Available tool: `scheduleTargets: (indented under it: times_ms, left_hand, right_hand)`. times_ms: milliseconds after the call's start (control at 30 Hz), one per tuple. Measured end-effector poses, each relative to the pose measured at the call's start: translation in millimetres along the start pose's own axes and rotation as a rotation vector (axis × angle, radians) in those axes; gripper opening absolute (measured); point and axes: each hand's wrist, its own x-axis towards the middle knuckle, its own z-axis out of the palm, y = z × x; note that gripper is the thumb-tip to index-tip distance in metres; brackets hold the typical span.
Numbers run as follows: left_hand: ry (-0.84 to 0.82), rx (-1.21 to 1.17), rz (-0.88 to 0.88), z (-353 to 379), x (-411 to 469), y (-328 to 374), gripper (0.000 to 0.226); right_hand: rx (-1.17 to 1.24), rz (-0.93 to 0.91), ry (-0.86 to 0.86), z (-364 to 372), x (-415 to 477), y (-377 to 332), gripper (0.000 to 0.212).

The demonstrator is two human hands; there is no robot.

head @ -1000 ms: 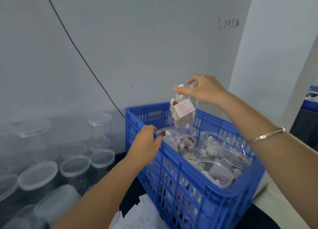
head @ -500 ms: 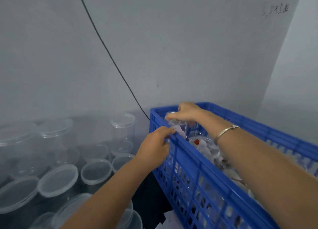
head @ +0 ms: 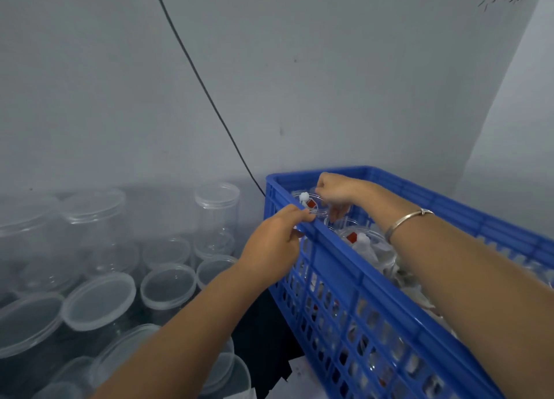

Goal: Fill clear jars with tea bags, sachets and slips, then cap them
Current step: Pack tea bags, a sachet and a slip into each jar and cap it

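A blue slatted crate (head: pixel 389 281) at the right holds several open clear jars filled with tea bags, white sachets and red tags. My left hand (head: pixel 275 242) grips the crate's near left rim, fingers hooked over the edge. My right hand (head: pixel 335 190) reaches into the far left corner of the crate and pinches the rim of a filled clear jar (head: pixel 313 205) standing there. Another filled jar (head: pixel 364 242) sits just behind my right wrist, which wears a silver bracelet.
Several capped and stacked empty clear jars (head: pixel 217 215) and lids (head: pixel 168 284) crowd the dark surface at the left. A black cable (head: pixel 209 99) runs down the grey wall to the crate's corner. White paper slips (head: pixel 299 377) lie below the crate.
My right hand has lowered the filled jar from above the crate into its far left corner. The view has swung left and closer. My left hand stays on the crate's rim.
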Motion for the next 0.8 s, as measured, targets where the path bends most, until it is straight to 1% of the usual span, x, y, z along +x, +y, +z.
scheduleTargets:
  times_ms: [100, 200, 300, 367, 433, 467, 567, 667, 733, 800]
  left_hand:
    - [-0.006, 0.008, -0.009, 1.1, 0.2, -1.3, 0.050]
    - [-0.024, 0.005, -0.026, 1.6, -0.1, -0.6, 0.050]
    - [-0.080, -0.001, -0.033, -2.7, -3.6, -0.2, 0.054]
    - [-0.084, 0.031, -0.048, -12.5, -10.0, -0.2, 0.052]
    - [-0.015, 0.025, -0.118, -30.4, -24.6, -2.9, 0.044]
    - [0.030, 0.004, -0.160, -41.4, -34.6, -5.8, 0.039]
    - [0.166, -0.043, -0.251, -79.0, -70.9, -17.2, 0.026]
    - [0.319, -0.122, -0.338, -120.1, -107.5, -28.2, 0.026]
    - [0.381, -0.136, -0.398, -144.8, -126.8, -34.8, 0.027]
    - [0.422, -0.140, -0.445, -165.0, -141.4, -40.2, 0.025]
  right_hand:
    - [-0.029, 0.002, 0.040, 3.5, 2.0, 0.0, 0.018]
    - [-0.031, 0.012, 0.070, 2.7, 1.2, 1.5, 0.026]
    - [-0.100, -0.014, 0.206, -3.5, -6.4, 1.5, 0.027]
    - [-0.151, -0.083, 0.365, -7.9, -18.6, -3.1, 0.031]
    - [-0.133, -0.210, 0.489, -5.7, -38.0, -17.7, 0.031]
    - [-0.124, -0.291, 0.514, -2.7, -48.2, -27.6, 0.030]
    - [-0.137, -0.499, 0.495, 15.3, -75.4, -60.9, 0.029]
    - [-0.205, -0.641, 0.471, 39.5, -92.8, -96.8, 0.031]
    - [-0.208, -0.655, 0.436, 54.1, -94.1, -120.1, 0.035]
    - [-0.164, -0.585, 0.377, 67.4, -86.5, -140.5, 0.047]
